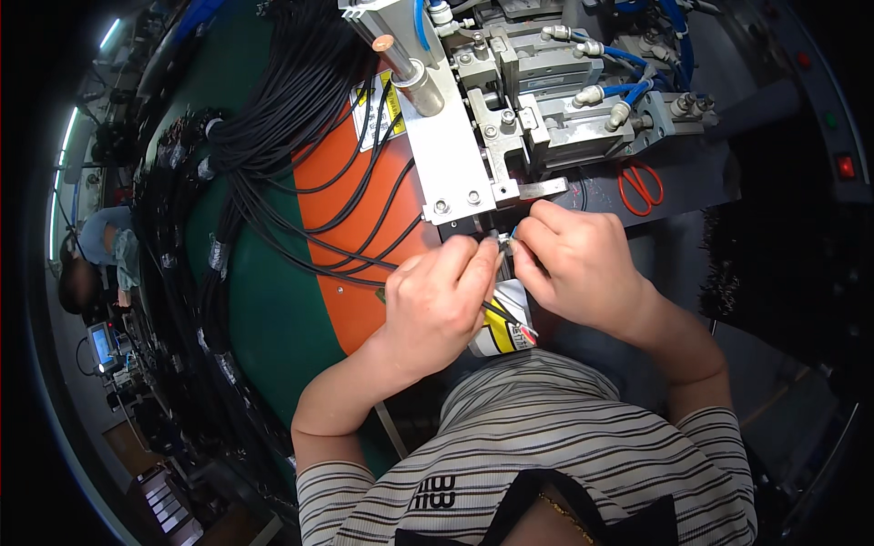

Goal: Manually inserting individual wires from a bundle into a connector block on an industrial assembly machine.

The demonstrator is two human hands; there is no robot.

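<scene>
My left hand (pixel 437 300) is closed in a pinch, with black cable (pixel 364 280) running into it from the left. A cable end with bared red and white wires (pixel 529 336) sticks out below its fingers. Close beside it, my right hand (pixel 578 264) is also closed, its thumb and forefinger pinched together. A small pale piece (pixel 503 240) shows between the fingertips of both hands; its kind is too small to tell. Both hands work right at the front of a metal pneumatic machine (pixel 451 168), below its front plate. What the right fingers grip is mostly hidden.
A thick bundle of black cables (pixel 282 118) lies on the green and orange surface (pixel 264 300) at left. Red-handled scissors (pixel 641 187) rest right of the machine. Blue air hoses (pixel 628 91) run behind. A lit red switch (pixel 846 166) is far right. Another person (pixel 107 241) is far left.
</scene>
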